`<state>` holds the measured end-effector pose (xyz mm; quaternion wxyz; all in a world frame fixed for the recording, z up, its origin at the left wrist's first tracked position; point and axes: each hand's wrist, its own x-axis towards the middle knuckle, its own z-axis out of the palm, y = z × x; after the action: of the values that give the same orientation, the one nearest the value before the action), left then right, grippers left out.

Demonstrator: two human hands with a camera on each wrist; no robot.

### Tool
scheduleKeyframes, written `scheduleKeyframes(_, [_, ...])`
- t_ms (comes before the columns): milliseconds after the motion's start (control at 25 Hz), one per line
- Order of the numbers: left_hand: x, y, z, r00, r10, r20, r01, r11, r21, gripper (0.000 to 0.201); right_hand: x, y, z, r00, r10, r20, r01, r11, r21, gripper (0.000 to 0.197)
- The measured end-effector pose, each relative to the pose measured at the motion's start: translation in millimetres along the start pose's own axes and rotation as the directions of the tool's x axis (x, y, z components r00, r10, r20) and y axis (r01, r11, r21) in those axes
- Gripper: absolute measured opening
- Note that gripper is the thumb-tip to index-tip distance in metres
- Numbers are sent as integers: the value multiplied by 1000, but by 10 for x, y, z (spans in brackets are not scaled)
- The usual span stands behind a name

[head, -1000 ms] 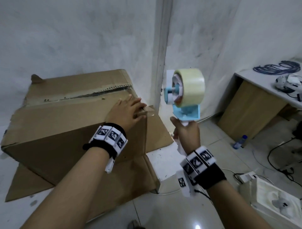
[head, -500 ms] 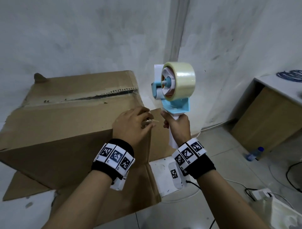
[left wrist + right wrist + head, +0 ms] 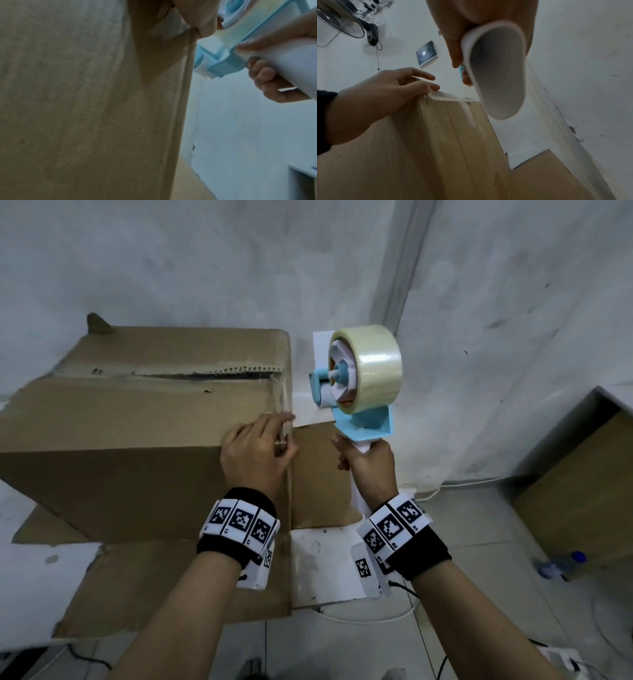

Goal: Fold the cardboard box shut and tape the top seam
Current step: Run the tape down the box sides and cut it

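A large brown cardboard box (image 3: 120, 419) stands on the floor with its top flaps folded down; a ragged seam (image 3: 205, 374) runs across the top. A clear tape strip (image 3: 284, 398) lies along the box's right top edge. My left hand (image 3: 284, 436) sits at the near right corner, fingers curled, pinching the tape strip (image 3: 452, 98) against the cardboard. My right hand (image 3: 359, 453) grips the white handle (image 3: 496, 74) of a blue tape dispenser (image 3: 363, 422), upright just right of the box. Its clear tape roll (image 3: 373, 368) is on top.
Flattened cardboard (image 3: 171, 577) lies on the floor under and in front of the box. A wooden cabinet (image 3: 582, 491) stands at the right with a water bottle (image 3: 565, 563) beside it. White cables (image 3: 376, 618) cross the tiles. Walls close in behind the box.
My left hand went from lying flat on the box top to curling round the corner with the tape. My right hand brought the dispenser leftward, close to the box.
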<state>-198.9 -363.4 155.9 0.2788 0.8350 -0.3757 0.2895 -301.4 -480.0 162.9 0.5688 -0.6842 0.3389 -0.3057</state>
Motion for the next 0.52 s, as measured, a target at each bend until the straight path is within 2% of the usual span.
scheduleKeyframes(80, [2, 115, -23, 996, -89, -32, 89, 996, -1, 44, 38, 2, -42, 999, 0, 41, -1, 1000, 20, 22])
scheduleKeyframes(200, [25, 236, -13, 980, -197, -18, 197, 980, 16, 43, 95, 41, -56, 997, 0, 79, -1, 1000, 5, 16])
scheduleKeyframes(240, [41, 256, -14, 972, -234, 30, 232, 971, 49, 44, 113, 42, -37, 995, 1, 105, -3, 1000, 17, 14])
scheduleKeyframes(320, [79, 295, 0, 934, -295, 199, 275, 953, 124, 51, 122, 60, 1, 992, -4, 129, -2, 999, 49, 15])
scheduleKeyframes(400, [77, 319, 23, 911, -312, 269, 275, 947, 169, 50, 110, 53, 29, 984, -22, 176, 12, 998, 59, 12])
scheduleKeyframes(520, [111, 310, -41, 921, -261, 290, 219, 961, 171, 50, 65, -19, 35, 975, -16, 221, 0, 997, 72, 10])
